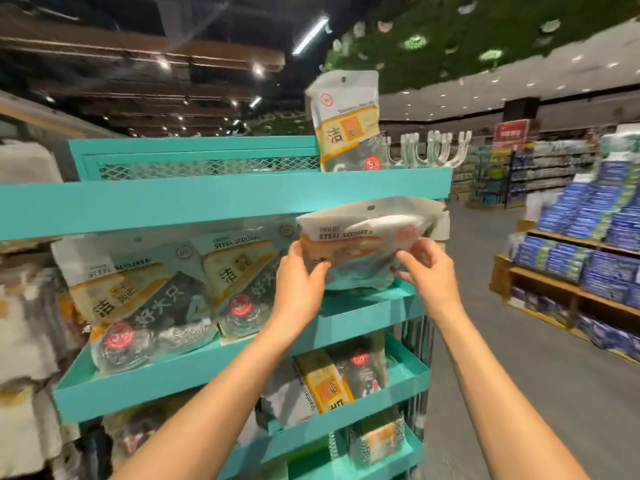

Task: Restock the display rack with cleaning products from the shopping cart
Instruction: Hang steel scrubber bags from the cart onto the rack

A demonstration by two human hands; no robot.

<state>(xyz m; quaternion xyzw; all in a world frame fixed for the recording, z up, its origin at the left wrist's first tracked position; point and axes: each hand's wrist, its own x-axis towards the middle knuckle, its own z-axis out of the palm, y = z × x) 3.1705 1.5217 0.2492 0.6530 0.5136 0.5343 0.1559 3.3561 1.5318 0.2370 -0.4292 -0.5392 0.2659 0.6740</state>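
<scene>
Pinching a steel scourer pack (367,244) from both sides, left hand (304,282) and right hand (429,268) curled on its lower corners, over the right end of the second shelf (367,308). Placing step under way; next, probably lowering it upright beside two packs (180,292) leaning left. Overhead, top tray (207,199) crowding the gap, one pack (348,123) standing above.

One head-worn camera looks forward and slightly up, close to the teal rack (221,202), aisle at right.
</scene>
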